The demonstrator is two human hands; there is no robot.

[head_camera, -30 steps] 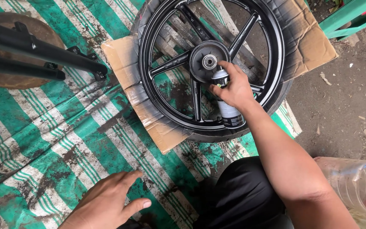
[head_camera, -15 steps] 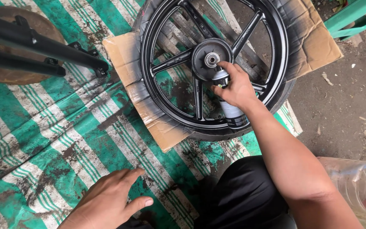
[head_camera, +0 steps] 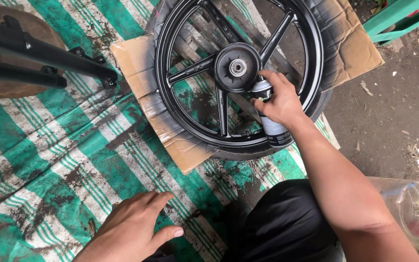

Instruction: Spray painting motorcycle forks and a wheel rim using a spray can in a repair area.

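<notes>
A black motorcycle wheel (head_camera: 170,82) with spokes and a tyre lies flat on a sheet of cardboard (head_camera: 136,63). My right hand (head_camera: 280,102) grips a spray can (head_camera: 273,127), its nozzle end close to the wheel's hub (head_camera: 237,67), with my forefinger on top of the can. My left hand (head_camera: 132,228) rests palm down with spread fingers on the green and white striped tarp (head_camera: 49,160), near my knee, holding nothing.
Black metal tubes (head_camera: 40,53) of a frame lie over a brown round piece at the upper left. A clear plastic bottle (head_camera: 413,208) lies at the lower right on bare dirt ground (head_camera: 394,111). A green painted frame (head_camera: 398,17) stands at the top right.
My right hand with the spray can has stayed beside the hub, shifting slightly. My left hand has stayed on the tarp.
</notes>
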